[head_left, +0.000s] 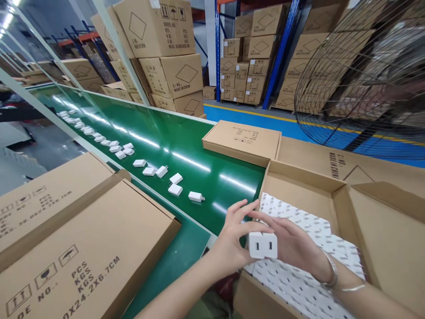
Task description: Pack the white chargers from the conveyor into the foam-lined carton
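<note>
Two white USB chargers [262,245] are held side by side, their port ends facing me. My left hand [232,232] grips them with thumb and fingers from the left. My right hand [295,246], a bangle on its wrist, is closed round their right side, its fingertips partly hidden behind them. Below and behind the hands is an open cardboard box [300,177] with rows of white chargers [292,217] packed inside. More loose chargers [195,196] lie in a trail along the green conveyor belt [212,173].
Flat cartons [133,230] lie at the left, beside the belt. A closed carton [242,137] rests on the belt's far side. A large wire fan [358,79] stands at the right. Stacked cartons [169,75] and racks [217,53] fill the background.
</note>
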`<action>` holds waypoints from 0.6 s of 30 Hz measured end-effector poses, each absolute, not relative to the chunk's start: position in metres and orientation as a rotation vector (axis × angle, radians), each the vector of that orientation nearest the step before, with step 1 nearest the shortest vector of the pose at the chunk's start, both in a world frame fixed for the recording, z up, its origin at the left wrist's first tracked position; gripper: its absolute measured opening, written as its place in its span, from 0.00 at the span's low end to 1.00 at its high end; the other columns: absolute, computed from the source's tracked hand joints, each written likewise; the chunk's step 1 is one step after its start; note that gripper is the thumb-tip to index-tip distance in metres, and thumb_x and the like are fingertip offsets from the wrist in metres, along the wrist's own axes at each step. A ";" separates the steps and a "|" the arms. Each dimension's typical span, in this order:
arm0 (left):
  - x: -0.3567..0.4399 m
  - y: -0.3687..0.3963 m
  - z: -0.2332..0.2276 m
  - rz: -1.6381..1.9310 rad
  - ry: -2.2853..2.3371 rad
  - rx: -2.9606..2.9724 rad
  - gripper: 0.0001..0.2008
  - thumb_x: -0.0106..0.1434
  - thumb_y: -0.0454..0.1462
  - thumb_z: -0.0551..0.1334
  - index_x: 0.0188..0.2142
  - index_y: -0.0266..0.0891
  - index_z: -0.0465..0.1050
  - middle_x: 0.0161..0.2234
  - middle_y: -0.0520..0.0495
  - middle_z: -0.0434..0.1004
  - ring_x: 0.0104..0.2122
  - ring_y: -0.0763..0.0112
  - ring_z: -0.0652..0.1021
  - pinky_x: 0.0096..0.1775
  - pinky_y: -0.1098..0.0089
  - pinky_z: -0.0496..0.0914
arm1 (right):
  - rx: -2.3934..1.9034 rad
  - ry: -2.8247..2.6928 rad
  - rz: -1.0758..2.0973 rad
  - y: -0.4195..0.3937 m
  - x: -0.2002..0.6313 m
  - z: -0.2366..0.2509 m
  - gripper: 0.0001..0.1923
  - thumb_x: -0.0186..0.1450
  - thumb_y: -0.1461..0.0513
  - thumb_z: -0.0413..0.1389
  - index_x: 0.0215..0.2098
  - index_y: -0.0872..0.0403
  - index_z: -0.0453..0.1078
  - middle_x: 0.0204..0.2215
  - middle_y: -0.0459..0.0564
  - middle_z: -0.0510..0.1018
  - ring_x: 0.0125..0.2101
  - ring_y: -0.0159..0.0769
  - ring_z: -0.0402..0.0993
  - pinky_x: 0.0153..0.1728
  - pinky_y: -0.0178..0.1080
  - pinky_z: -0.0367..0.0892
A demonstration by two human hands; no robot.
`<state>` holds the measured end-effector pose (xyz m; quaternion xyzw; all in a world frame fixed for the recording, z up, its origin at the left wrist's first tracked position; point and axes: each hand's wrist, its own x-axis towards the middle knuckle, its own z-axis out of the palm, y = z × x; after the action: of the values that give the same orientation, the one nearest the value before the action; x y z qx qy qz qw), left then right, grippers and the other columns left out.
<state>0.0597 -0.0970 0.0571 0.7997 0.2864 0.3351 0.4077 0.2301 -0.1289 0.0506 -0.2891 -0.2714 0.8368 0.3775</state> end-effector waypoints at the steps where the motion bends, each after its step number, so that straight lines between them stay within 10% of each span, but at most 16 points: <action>1: 0.060 -0.098 0.057 0.835 0.748 2.019 0.17 0.47 0.39 0.68 0.38 0.46 0.74 0.59 0.47 0.55 0.59 0.55 0.52 0.55 0.54 0.56 | -0.710 -0.630 2.180 -0.129 0.227 0.048 0.21 0.62 0.54 0.43 0.51 0.47 0.63 0.46 0.49 0.71 0.44 0.39 0.68 0.42 0.42 0.62; 18: 0.058 -0.107 0.061 0.725 0.688 1.766 0.35 0.44 0.41 0.70 0.52 0.52 0.61 0.58 0.46 0.48 0.57 0.58 0.56 0.56 0.58 0.58 | -0.995 -0.905 1.838 -0.141 0.252 0.071 0.14 0.55 0.54 0.58 0.38 0.50 0.67 0.37 0.48 0.72 0.35 0.36 0.68 0.32 0.35 0.64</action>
<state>0.0585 -0.1070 0.0605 0.7392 0.2879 0.3035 0.5278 0.2516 -0.1405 0.0711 -0.3969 -0.3609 0.7327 0.4188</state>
